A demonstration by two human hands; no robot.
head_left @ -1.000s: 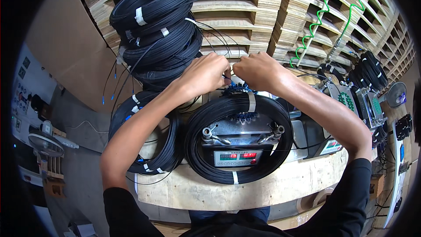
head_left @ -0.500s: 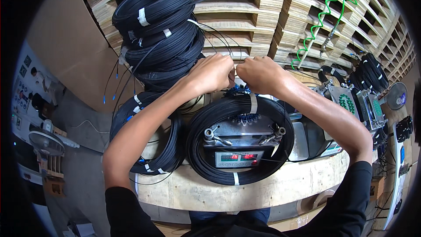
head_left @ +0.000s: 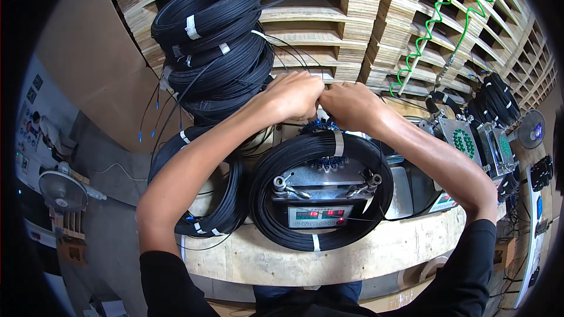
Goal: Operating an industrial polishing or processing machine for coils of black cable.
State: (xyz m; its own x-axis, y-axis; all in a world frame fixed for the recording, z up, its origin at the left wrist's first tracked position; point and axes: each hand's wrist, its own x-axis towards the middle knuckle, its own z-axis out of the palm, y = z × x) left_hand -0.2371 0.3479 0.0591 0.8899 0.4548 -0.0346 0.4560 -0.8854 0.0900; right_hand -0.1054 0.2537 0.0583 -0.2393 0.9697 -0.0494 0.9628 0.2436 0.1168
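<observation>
My left hand [head_left: 294, 95] and my right hand [head_left: 352, 105] meet knuckle to knuckle behind the machine. Both have curled fingers, and what they pinch is hidden beneath them. Just below sit blue connectors [head_left: 320, 124] in a row at the back of a metal fixture [head_left: 326, 181]. Around this fixture lies a coil of black cable [head_left: 267, 158], bound with white tape. Inside the ring, a control panel [head_left: 320, 216] shows lit red digits above a row of buttons.
A tall stack of black cable coils [head_left: 211, 35] stands at the back left, with another coil [head_left: 235, 199] below it. Wooden pallets [head_left: 317, 23] rise behind. To the right are a second machine with a green-dotted plate [head_left: 463, 141] and a hanging green coiled hose [head_left: 420, 41].
Both hands have drawn closer together, the left shifting slightly right. More of the blue connectors' surroundings shows below them. The green hose has swung a little to the right.
</observation>
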